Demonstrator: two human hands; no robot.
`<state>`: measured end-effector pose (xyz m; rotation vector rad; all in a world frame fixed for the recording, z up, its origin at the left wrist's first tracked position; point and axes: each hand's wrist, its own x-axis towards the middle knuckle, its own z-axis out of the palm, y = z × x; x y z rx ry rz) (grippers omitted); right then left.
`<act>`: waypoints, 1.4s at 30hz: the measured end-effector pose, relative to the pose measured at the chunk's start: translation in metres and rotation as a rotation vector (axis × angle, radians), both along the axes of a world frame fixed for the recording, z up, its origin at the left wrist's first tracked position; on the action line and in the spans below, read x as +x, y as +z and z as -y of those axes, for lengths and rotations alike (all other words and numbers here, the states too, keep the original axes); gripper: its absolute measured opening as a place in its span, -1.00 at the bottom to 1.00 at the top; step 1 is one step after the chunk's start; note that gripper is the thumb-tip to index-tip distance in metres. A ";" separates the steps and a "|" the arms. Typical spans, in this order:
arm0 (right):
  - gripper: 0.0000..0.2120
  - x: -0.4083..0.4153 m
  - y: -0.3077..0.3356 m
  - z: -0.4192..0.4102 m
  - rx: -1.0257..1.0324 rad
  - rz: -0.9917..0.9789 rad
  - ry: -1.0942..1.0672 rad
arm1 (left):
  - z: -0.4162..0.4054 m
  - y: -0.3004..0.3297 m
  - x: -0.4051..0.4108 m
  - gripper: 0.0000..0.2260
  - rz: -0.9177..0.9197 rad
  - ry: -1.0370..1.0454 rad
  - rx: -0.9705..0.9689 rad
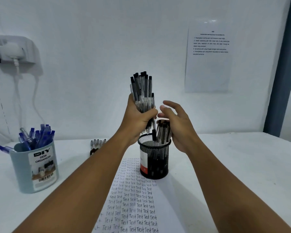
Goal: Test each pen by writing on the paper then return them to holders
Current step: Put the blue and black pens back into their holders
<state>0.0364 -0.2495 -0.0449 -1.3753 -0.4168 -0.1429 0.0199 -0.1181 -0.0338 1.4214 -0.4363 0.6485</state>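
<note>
Pens bunched in the left hand over the mesh cup, probably going back in; right hand spread loose, steadying others.

My black-capped clear pens; black wire-mesh holder, red-and-white label. Blue pens in pale grey-blue plastic organizer. White paper, rows of black "Test". White tabletop.

A white tabletop carries a sheet of paper covered in "Test" scribbles, a black mesh holder standing on that paper, a pale blue desk organizer at left, and several loose pens behind.
</note>
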 end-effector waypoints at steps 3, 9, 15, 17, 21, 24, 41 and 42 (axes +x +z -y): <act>-0.77 -0.002 0.000 -0.002 0.084 -0.064 -0.014 | 0.002 -0.007 0.001 -0.54 -0.016 -0.008 0.009; -0.60 -0.006 0.001 -0.003 0.318 -0.217 -0.034 | 0.003 -0.012 -0.004 -0.54 -0.049 -0.047 0.030; -0.57 -0.009 -0.002 -0.004 0.292 -0.230 -0.037 | 0.004 -0.011 -0.006 -0.54 -0.117 -0.067 0.062; -0.57 -0.009 -0.003 -0.003 0.274 -0.233 -0.060 | 0.005 -0.011 -0.008 -0.58 -0.132 -0.064 0.065; -0.55 -0.007 -0.006 -0.005 0.243 -0.291 -0.063 | 0.006 -0.007 -0.014 -0.74 -0.195 -0.075 -0.011; -0.54 -0.009 -0.007 -0.007 0.245 -0.302 -0.049 | 0.005 -0.005 -0.015 -0.81 -0.238 -0.045 -0.032; -0.54 -0.013 -0.014 -0.020 -0.005 0.001 -0.281 | 0.002 -0.015 -0.015 -0.88 -0.267 0.216 0.025; -0.54 -0.015 -0.014 -0.019 0.028 0.031 -0.267 | 0.002 -0.015 -0.015 -0.87 -0.272 0.200 -0.006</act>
